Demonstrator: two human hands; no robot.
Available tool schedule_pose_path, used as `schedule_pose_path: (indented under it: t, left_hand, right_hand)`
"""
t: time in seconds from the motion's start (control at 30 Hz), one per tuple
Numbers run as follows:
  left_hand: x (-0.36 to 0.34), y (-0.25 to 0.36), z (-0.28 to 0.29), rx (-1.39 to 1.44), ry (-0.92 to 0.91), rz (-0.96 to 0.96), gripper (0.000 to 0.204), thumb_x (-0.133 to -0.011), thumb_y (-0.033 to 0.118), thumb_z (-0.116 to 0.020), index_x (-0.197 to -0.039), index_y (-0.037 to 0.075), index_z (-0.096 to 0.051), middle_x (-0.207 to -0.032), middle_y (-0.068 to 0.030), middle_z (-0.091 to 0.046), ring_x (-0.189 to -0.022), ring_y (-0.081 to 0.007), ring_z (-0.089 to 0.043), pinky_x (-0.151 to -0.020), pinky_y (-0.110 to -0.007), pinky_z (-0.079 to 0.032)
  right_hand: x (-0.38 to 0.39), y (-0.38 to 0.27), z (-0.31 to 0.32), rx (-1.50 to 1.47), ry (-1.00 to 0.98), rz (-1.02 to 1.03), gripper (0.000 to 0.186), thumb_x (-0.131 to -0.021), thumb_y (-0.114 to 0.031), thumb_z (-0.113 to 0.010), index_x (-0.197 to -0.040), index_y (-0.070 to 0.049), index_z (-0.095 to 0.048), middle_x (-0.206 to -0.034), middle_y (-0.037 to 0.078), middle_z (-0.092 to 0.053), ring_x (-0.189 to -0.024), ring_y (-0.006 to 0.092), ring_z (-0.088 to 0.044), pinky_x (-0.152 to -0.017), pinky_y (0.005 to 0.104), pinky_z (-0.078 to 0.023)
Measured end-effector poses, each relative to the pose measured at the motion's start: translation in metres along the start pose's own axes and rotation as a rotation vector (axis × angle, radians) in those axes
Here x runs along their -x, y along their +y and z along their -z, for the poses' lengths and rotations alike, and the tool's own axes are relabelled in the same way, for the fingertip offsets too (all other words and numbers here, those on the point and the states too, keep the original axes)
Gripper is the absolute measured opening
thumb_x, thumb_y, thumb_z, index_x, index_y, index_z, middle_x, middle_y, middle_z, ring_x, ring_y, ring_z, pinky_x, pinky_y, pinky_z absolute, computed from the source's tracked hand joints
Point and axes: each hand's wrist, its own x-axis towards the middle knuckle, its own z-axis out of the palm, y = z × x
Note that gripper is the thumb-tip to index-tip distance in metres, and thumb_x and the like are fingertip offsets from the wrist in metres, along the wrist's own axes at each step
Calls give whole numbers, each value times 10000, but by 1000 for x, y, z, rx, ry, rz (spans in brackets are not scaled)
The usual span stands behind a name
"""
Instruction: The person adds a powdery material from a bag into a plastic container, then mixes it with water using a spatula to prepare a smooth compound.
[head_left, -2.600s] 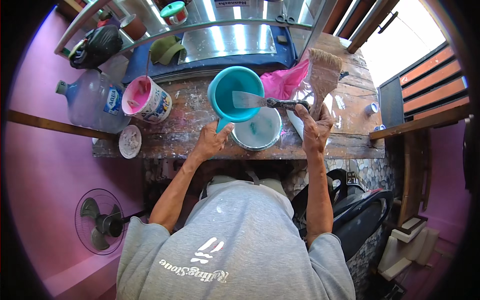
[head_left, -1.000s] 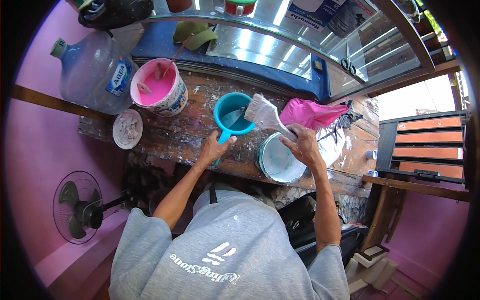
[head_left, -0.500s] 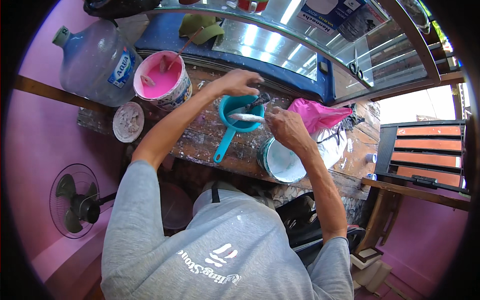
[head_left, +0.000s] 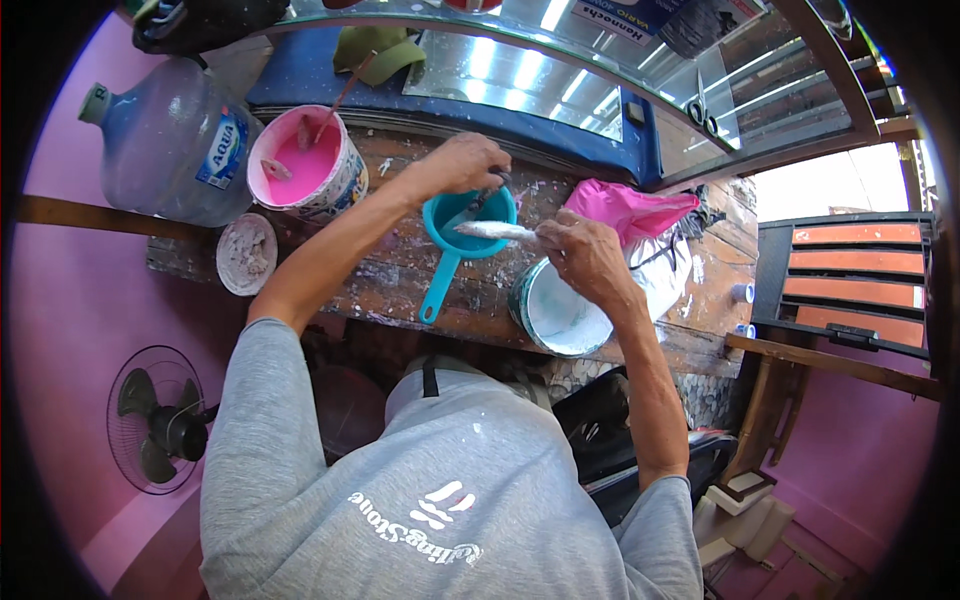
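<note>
A teal dipper (head_left: 441, 275) rests on the paint-spattered wooden table, its handle toward me. My left hand (head_left: 468, 163) is at the dipper's far rim, fingers closed round the dark handle of a scraper-like tool (head_left: 464, 214). That tool's pale blade reaches down into the dipper. Over the dipper's right side, my right hand (head_left: 580, 248) grips a tapered, white-coated tool (head_left: 490, 230) at one end. Its tip points left across the dipper's opening. Beneath my right hand stands a tub of white paste (head_left: 562, 318), its rim smeared white.
On the left stand a bucket of pink paint (head_left: 352, 180), a large water jug (head_left: 165, 150) and a small container of whitish paste (head_left: 246, 258). A pink plastic bag (head_left: 635, 208) lies right of my right hand. A glass case (head_left: 640, 80) edges the table's far side.
My left hand, open above the dipper before, has come down and closed on the scraper-like tool's dark handle. The white-coated tool stays over the dipper, slightly shifted. The whole view has shifted a little.
</note>
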Motion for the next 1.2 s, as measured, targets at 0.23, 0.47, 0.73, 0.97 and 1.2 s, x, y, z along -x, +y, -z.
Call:
schedule_pose_path:
  t: [0.23,0.47,0.73,0.97,1.2]
  left_hand:
    - [37,9,22,-119,221,83,279,-757,232,-683,-966,56,-628,-796,-112,-615,-794,-295,-615,-709,-414,-477]
    - [57,6,28,-121,377,282,299,-755,227,-682,-997,62,-619,-805,-107,-616,-761,-272,-624,-682,-385,-484]
    - [64,4,18,-139,401,333,280,-777,241,-661,-975,48,-623,-866,-117,-639,-799,-299,-634,-715,-393,-494]
    - [64,2,6,-128,404,384,359,-784,237,-659,-1093,57,-620,-1026,-164,-626,-972,-364,-599,-838,-437,-471]
    - [68,51,11,-23,739,417,397,-778,68,-691,-1160,43,-586,-999,-131,-603,-831,-254,-601,-741,-350,-494]
  right_hand:
    - [28,8,32,-97,28,-110,165,-796,-142,-670,-933,-53,-680,-800,101,-597,-729,295,-610,-654,416,-473]
    - [36,10,47,-144,101,-151,179,-766,-90,-685,-932,-22,-685,-846,109,-620,-771,295,-616,-704,397,-482]
    - [48,8,56,-162,130,-207,207,-792,-131,-674,-961,-12,-679,-869,133,-655,-788,302,-642,-721,390,-500]
    - [125,14,68,-304,228,-449,235,-807,-147,-694,-938,43,-652,-851,167,-669,-744,292,-649,-719,356,-521]
    - [195,23,58,-498,344,-723,278,-794,-167,-732,-953,51,-667,-725,78,-651,-639,121,-598,-590,266,-485]
